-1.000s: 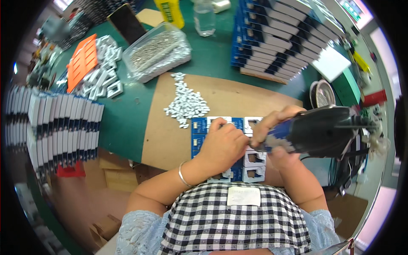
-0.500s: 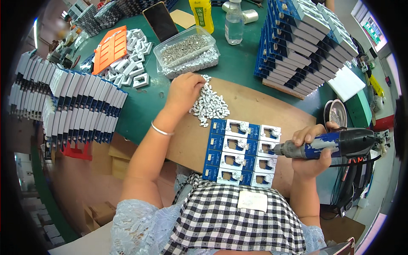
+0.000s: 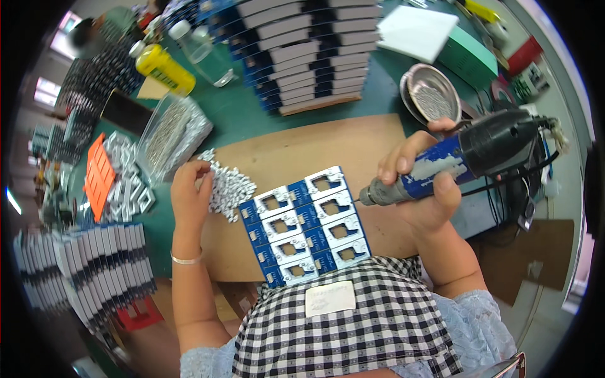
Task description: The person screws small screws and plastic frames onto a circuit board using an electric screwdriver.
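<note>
My right hand [image 3: 421, 173] is wrapped round a blue and black electric screwdriver [image 3: 450, 160]. Its thin bit points left, close to the right edge of a blue circuit board panel [image 3: 309, 227] carrying rows of white plastic frames. The panel lies tilted on a brown board, against my checked apron. At the left, my left hand [image 3: 191, 189] is at the edge of a heap of small white parts [image 3: 230, 189], its fingers curled toward the thumb. Whatever may be between those fingertips is too small to make out.
A clear tub of small metal pieces [image 3: 165, 135] stands behind the heap. White frames [image 3: 129, 167] and an orange tray [image 3: 99, 176] lie farther left. Tall stacks of panels [image 3: 309, 57] rise at the back. Metal bowls [image 3: 432, 94] sit at the right, beyond the screwdriver.
The view has swung to the right, so the bench appears shifted left and turned. The screwdriver bit has come away from a white frame to the panel's right edge. My left hand stays by the heap.
</note>
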Demonstrator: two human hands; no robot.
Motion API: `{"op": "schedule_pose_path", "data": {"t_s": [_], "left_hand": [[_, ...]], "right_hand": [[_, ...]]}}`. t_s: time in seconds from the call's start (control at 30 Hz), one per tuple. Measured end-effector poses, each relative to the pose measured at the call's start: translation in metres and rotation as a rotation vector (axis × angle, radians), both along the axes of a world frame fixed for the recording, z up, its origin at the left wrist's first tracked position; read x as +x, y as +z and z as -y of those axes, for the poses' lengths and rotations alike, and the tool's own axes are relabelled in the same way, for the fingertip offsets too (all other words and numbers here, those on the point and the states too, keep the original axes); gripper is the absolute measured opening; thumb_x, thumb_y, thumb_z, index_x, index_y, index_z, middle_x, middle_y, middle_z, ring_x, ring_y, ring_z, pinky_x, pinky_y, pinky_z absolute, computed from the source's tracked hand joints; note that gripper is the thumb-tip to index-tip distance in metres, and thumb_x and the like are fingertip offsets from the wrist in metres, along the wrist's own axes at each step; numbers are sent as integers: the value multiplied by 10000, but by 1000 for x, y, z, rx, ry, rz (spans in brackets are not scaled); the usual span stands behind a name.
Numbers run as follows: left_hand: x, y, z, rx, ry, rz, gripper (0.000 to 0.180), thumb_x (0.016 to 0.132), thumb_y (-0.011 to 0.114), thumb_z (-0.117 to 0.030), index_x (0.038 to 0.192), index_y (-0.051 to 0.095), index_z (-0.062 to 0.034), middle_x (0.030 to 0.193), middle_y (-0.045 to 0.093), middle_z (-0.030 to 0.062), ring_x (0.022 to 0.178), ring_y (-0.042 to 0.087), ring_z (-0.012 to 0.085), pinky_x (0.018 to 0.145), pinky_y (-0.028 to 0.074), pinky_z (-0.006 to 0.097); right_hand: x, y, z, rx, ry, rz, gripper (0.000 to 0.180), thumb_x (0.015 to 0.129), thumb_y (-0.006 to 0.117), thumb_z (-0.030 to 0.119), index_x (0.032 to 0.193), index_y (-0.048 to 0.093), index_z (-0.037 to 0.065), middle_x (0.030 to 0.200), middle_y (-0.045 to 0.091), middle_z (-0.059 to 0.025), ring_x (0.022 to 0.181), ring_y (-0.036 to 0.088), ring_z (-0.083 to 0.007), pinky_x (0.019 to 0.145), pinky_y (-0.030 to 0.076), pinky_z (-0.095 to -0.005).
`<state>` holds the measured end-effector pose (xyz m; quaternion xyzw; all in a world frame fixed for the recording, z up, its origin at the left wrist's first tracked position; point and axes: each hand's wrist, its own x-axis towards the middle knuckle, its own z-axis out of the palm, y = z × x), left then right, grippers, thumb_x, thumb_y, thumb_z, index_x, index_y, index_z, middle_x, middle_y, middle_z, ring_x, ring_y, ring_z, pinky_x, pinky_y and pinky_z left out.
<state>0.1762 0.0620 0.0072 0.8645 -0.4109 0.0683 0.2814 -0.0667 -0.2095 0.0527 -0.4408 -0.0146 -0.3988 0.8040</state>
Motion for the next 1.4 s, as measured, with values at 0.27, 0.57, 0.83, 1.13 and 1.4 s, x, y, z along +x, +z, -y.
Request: {"op": "schedule_pose_path", "data": {"t_s": [0.27, 0.57, 0.83, 1.13, 1.4], "left_hand": [[-121, 19, 107, -85, -480, -194, 195, 698, 757, 6, 865, 680, -56, 829, 659, 77, 787, 608, 258, 686, 487, 348], [-129, 10, 118, -20, -521, -128, 185, 702, 743, 5, 868, 684, -54, 814, 646, 72, 775, 595, 260, 690, 485, 355], [-127, 10, 118, -29, -549, -139, 186, 703, 739, 10, 869, 681, -53, 816, 644, 72, 771, 594, 262, 677, 487, 362], [-131, 7, 118, -38, -569, -9, 222, 705, 727, 22, 906, 674, -55, 837, 611, 72, 758, 578, 272, 656, 479, 366], [-130, 2, 115, -128, -530, -110, 288, 746, 699, 19, 1017, 622, -41, 823, 612, 79, 791, 587, 272, 726, 474, 377]], "right_hand": [[-13, -12, 9, 50, -42, 13, 610, 820, 667, 272, 1287, 337, 59, 819, 582, -127, 703, 628, -229, 666, 532, -368], [-16, -17, 13, 66, -67, 16, 595, 827, 667, 248, 1276, 337, 39, 820, 589, -124, 701, 626, -217, 664, 532, -351], [-14, -19, 12, 51, -40, 1, 574, 832, 668, 211, 1273, 346, 38, 841, 593, -122, 719, 627, -193, 672, 534, -326], [-8, -11, 9, -58, -48, -134, 602, 840, 656, 345, 1280, 339, 82, 803, 565, -101, 677, 624, -234, 667, 535, -384], [5, 5, 13, -418, 113, -111, 664, 810, 718, 227, 1296, 314, 24, 862, 608, -104, 776, 623, -178, 768, 503, -324]]}}
